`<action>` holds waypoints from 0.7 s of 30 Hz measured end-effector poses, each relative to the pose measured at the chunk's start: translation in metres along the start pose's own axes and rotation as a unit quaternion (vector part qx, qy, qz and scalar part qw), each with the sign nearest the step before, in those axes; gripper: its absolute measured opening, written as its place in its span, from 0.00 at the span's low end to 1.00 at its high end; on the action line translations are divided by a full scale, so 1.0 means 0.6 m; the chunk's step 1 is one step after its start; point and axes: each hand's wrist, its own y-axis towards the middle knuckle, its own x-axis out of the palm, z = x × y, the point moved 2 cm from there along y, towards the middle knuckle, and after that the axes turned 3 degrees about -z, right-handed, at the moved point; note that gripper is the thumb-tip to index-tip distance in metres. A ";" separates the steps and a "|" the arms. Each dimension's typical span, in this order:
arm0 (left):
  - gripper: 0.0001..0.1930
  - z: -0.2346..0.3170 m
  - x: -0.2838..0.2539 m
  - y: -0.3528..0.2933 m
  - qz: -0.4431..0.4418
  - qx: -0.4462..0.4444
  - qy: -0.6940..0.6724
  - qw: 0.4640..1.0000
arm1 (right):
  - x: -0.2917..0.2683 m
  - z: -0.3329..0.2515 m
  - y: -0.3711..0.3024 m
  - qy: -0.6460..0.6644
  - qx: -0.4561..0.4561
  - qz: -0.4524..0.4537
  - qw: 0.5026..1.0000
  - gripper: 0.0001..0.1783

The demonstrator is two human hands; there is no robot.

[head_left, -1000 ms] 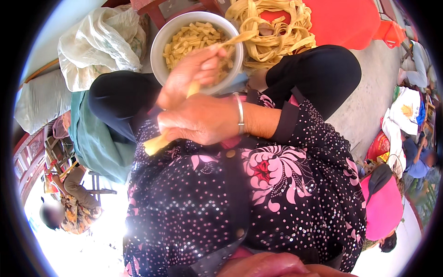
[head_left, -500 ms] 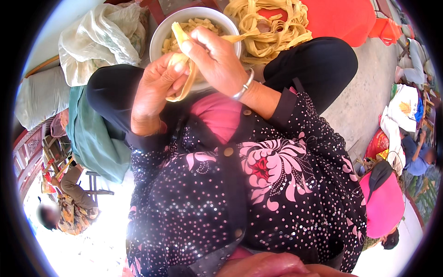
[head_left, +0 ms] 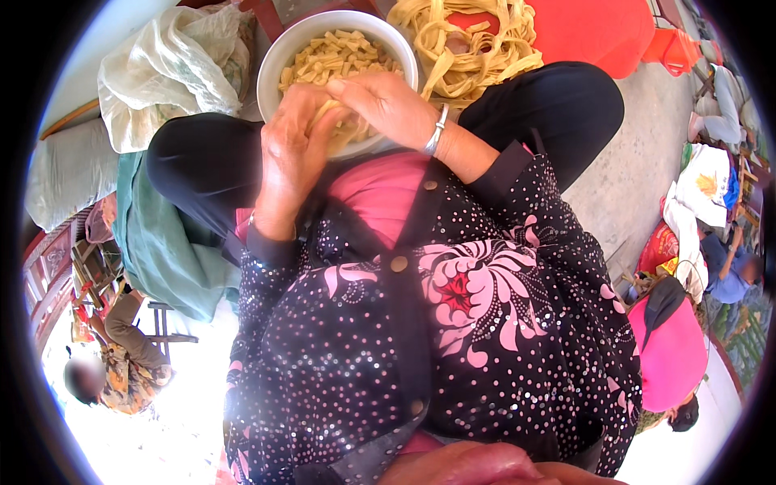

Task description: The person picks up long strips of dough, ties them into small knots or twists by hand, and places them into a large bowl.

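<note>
Over the near half of a white bowl [head_left: 272, 69], my two hands meet with fingers closed. A pale yellow flat strip [head_left: 326, 111] shows in a small patch between them; most of it is hidden. My left hand [head_left: 293, 133] curls round the strip. My right hand [head_left: 390, 107], with a silver bangle [head_left: 437, 129] at the wrist, presses thumb and fingertips against it. Short cut-looking yellow pieces [head_left: 343, 55] fill the bowl. Long strips of the same colour lie in a looped pile [head_left: 477, 48] to the right of the bowl.
My bent knees flank the bowl. A whitish plastic sack [head_left: 174, 77] and green cloth [head_left: 166, 234] lie at left. Red sheeting [head_left: 594, 32] spreads behind the pile. Other people sit at the lower left [head_left: 133, 364] and far right [head_left: 723, 267].
My hands have turned and come down closer together over the bowl. The strip that stuck up and hung below them is now mostly hidden, and more pieces in the bowl show.
</note>
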 end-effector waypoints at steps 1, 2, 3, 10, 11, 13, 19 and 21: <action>0.05 0.002 0.000 -0.003 -0.010 -0.037 -0.024 0.999 | 0.000 0.000 -0.003 -0.017 -0.011 0.009 1.000 0.23; 0.05 0.003 0.000 -0.006 -0.019 -0.075 -0.048 0.996 | 0.001 -0.001 -0.006 -0.032 -0.022 0.016 0.999 0.23; 0.06 0.000 0.003 -0.007 -0.016 -0.120 -0.149 0.981 | 0.000 -0.005 -0.008 -0.018 -0.022 0.024 0.999 0.22; 0.08 -0.020 0.017 0.011 -0.007 -0.249 -0.536 0.806 | -0.002 -0.013 -0.022 0.040 -0.026 0.044 0.998 0.15; 0.08 -0.025 0.019 0.012 -0.026 -0.240 -0.543 0.804 | -0.006 -0.014 -0.022 0.047 0.012 0.017 0.999 0.16; 0.08 -0.024 0.020 0.015 -0.039 -0.221 -0.516 0.826 | -0.011 -0.027 -0.022 0.075 0.072 -0.017 0.994 0.22; 0.11 -0.041 0.036 0.013 -0.020 -0.207 -0.381 0.901 | -0.005 0.005 -0.018 0.238 0.148 -0.054 0.958 0.26; 0.13 -0.048 0.038 0.016 -0.019 -0.186 -0.373 0.909 | 0.004 0.011 -0.015 0.329 0.164 -0.022 0.930 0.25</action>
